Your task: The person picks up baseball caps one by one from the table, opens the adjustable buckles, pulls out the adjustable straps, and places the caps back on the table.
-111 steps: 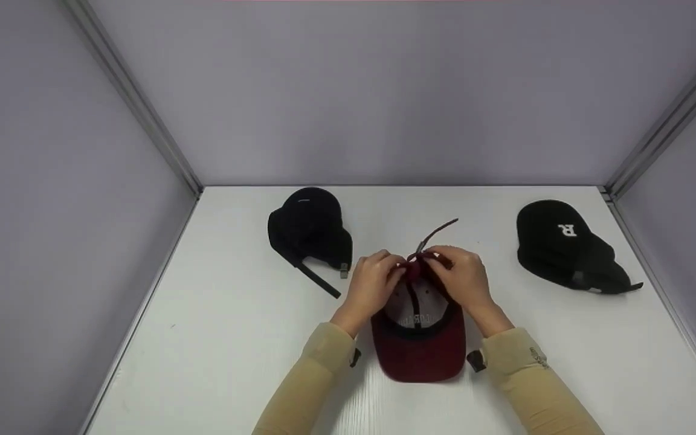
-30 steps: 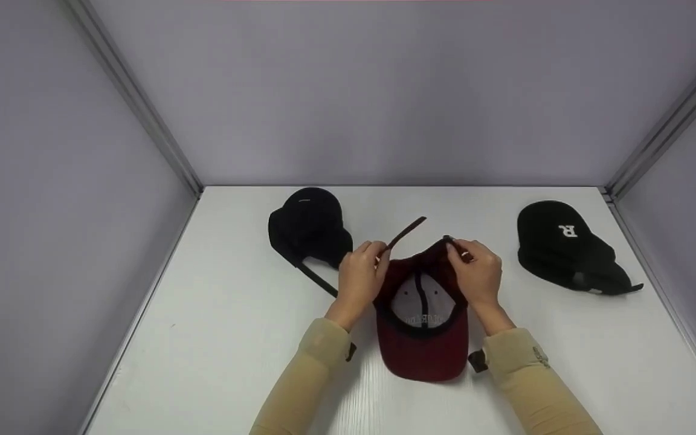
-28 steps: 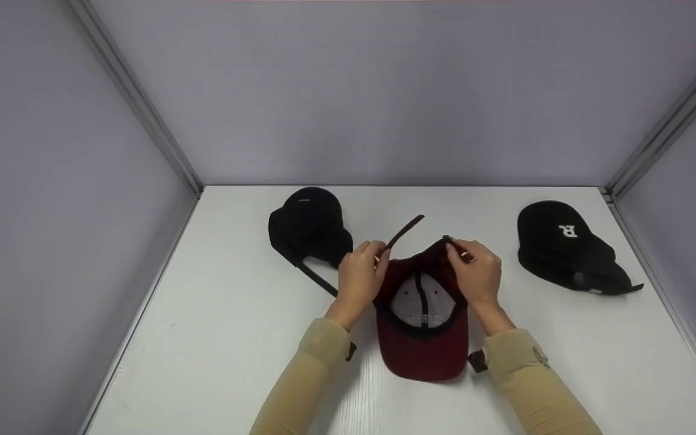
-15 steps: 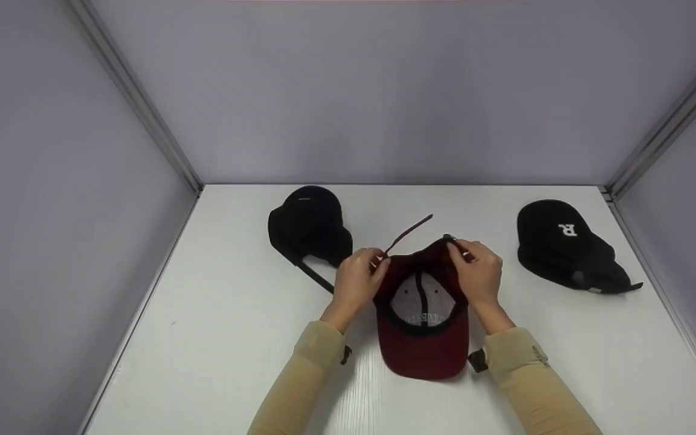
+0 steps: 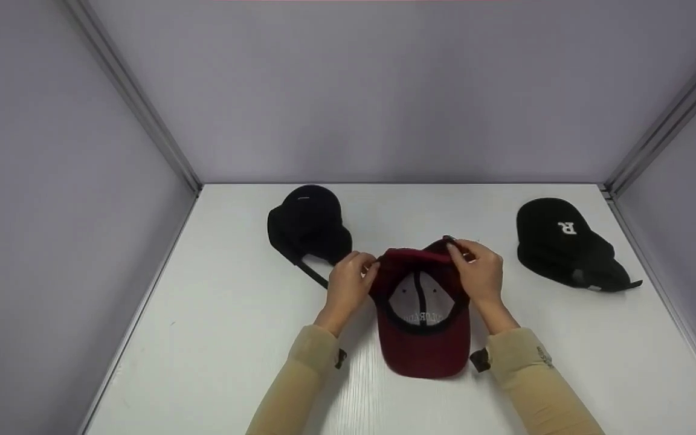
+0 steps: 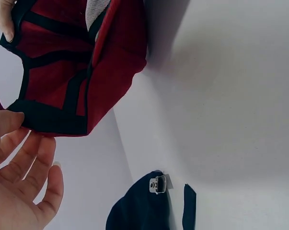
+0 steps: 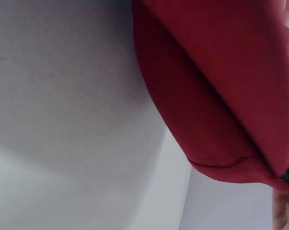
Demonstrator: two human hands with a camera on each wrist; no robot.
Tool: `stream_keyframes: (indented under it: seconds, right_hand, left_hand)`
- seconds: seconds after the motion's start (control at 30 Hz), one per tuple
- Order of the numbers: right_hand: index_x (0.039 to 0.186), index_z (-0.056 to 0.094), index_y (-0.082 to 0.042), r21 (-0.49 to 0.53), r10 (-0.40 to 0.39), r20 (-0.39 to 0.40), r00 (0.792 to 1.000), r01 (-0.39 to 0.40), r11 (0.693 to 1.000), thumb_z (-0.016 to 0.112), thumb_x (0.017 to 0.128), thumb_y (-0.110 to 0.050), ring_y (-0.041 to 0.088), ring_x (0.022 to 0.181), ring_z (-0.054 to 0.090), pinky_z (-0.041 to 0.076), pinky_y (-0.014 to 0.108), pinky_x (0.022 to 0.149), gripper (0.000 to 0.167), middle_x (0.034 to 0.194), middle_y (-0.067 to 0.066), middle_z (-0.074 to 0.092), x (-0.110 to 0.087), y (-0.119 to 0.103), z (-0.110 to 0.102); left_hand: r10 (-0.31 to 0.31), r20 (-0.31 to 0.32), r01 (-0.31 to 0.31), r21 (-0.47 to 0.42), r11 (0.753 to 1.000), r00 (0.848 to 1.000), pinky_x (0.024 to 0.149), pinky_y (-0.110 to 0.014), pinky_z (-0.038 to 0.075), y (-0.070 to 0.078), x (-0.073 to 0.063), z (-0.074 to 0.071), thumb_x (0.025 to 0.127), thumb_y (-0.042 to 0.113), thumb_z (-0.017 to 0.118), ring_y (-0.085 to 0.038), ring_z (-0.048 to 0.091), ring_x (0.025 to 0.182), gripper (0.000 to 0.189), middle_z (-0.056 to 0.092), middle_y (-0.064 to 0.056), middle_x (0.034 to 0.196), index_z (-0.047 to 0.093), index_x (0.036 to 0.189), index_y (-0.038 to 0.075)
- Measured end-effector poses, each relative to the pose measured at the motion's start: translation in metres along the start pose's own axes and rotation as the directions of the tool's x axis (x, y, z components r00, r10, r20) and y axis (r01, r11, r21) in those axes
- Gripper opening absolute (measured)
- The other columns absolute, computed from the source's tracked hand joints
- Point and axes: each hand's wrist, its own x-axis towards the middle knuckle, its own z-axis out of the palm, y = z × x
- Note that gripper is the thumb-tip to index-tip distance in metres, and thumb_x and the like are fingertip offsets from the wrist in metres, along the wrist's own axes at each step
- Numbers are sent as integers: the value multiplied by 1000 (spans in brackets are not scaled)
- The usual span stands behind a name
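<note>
A dark red baseball cap sits upside down on the white table, brim toward the person, grey front lining showing inside. My left hand pinches the left end of its back edge between thumb and fingers. At the opposite back corner, my right hand grips the edge beside a small dark buckle. The cap's red strap spans the gap between both hands. In the left wrist view, the left thumb presses the dark inner band. The right wrist view is filled mostly by the cap's red outside.
Behind and left lies a black cap with its strap hanging loose; its metal buckle shows in the left wrist view. Another black cap with a white R lies at the right. Grey panels enclose the table.
The strap, earlier sticking up past the left hand, now lies across toward the right. The left hand has shifted slightly left and nearer. Earlier both hands were close together at the cap's back.
</note>
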Motion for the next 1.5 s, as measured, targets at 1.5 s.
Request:
stream_keyframes:
  seconds: [1.5]
  right_hand:
    - [100, 63, 5, -112, 455, 655, 603, -518, 848, 66, 93, -9, 23, 79, 68, 56, 35, 70, 16, 94, 14, 62, -35, 29, -53]
  left_hand:
    - [-302, 66, 309, -210, 928, 951, 67, -32, 51, -5, 21, 8, 95, 12, 63, -15, 62, 72, 12, 68, -4, 82, 70, 98, 4]
